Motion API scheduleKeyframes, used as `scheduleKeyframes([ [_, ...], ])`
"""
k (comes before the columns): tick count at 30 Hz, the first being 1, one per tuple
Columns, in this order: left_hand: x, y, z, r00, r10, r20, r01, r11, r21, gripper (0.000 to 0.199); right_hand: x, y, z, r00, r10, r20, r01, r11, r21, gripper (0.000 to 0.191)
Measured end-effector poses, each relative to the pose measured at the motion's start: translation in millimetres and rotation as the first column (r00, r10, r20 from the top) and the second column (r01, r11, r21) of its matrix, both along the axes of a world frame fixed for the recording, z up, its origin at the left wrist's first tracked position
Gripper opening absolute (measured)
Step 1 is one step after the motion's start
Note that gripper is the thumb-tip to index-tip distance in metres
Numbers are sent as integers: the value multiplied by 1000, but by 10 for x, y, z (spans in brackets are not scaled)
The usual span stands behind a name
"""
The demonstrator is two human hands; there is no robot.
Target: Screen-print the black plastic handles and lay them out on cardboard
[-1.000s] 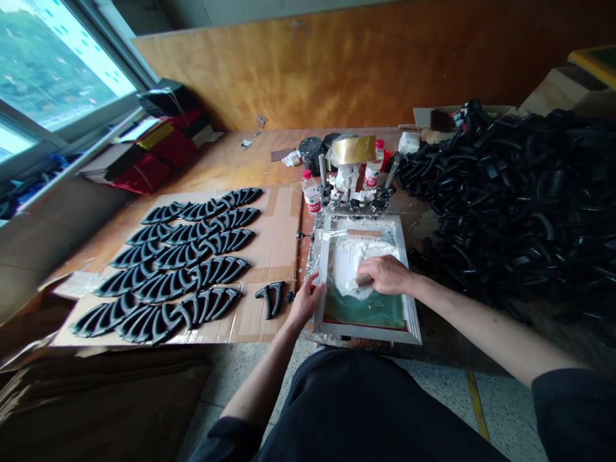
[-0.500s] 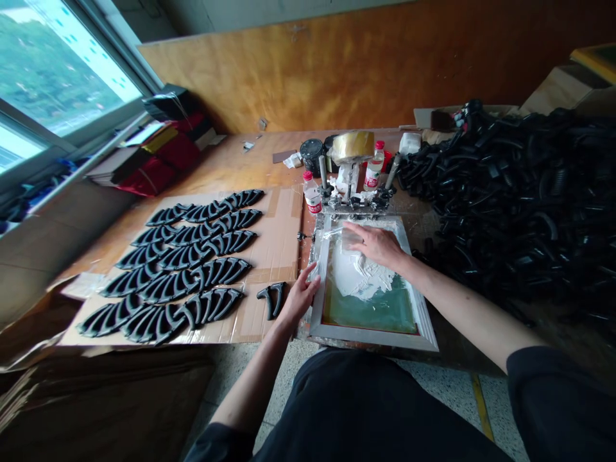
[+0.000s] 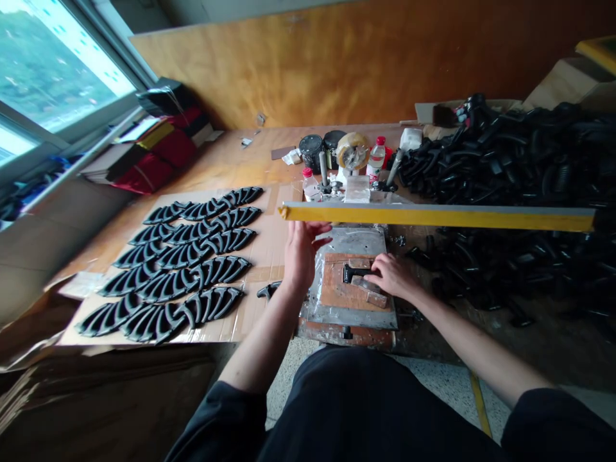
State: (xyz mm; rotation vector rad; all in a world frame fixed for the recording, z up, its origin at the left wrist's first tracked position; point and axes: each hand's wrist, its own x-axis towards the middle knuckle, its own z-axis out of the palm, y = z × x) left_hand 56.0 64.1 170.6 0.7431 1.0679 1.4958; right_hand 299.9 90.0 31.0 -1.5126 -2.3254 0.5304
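The printing screen frame is tilted up, its yellow-edged front rail facing me. My left hand is just below the rail's left end, fingers stretched and apart; whether it bears the frame's weight I cannot tell. Under the raised frame, a black T-shaped plastic handle lies among small blocks on a brown board, which rests on a metal base plate. My right hand pinches the handle's right end, its fingertips partly covering it.
On the left, rows of similar black handles lie on cardboard, with one more handle beside my left forearm. A big heap of black parts covers the right side. Bottles, black tubs and a tape roll stand behind.
The screen frame has swung up from lying flat, uncovering the board and the handle. My right hand has left the white paste on the screen and come down to the handle. My left hand has risen.
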Motion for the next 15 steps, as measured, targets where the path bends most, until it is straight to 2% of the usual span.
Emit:
scheduleKeyframes([
  [2,111,-220,-289,992,-115,43,121,971,-208,57,-274,-217,-13,987,15,159,-11,1000,-22,15],
  [3,182,-358,-447,971,-224,87,240,911,-336,58,-391,-313,16,980,-12,199,20,999,-37,12],
  [4,255,-500,-600,935,-320,153,355,825,-440,58,-495,-404,61,977,-30,210,41,998,-48,11],
  [5,320,-636,-738,908,-354,222,418,767,-487,56,-583,-489,115,981,-22,194,31,998,-47,11],
  [6,365,-756,-856,896,-346,277,442,737,-510,54,-652,-561,171,988,23,154,-18,999,-33,10],
  [8,345,-925,-1029,923,-238,302,370,764,-528,49,-696,-631,263,981,193,31,-194,981,17,10],
  [10,123,-1005,-1150,973,-143,184,221,812,-540,47,-551,-551,291,959,278,-59,-275,960,57,16],
  [11,-66,-1024,-1206,991,-110,75,133,826,-548,47,-396,-454,270,970,238,-51,-235,970,61,20],
  [12,-295,-1040,-1265,995,-87,-52,44,834,-550,48,-195,-331,220,990,141,-7,-141,989,52,23],
  [13,-549,-1060,-1329,980,-63,-188,-53,830,-555,48,39,-195,144,995,5,102,-10,999,48,26],
  [14,-809,-1087,-1396,946,-52,-319,-152,800,-581,48,287,-60,43,961,-122,247,117,993,35,27],
  [15,-1055,-1123,-1463,892,-66,-448,-249,754,-608,47,528,59,-75,903,-181,388,200,980,-8,26],
])
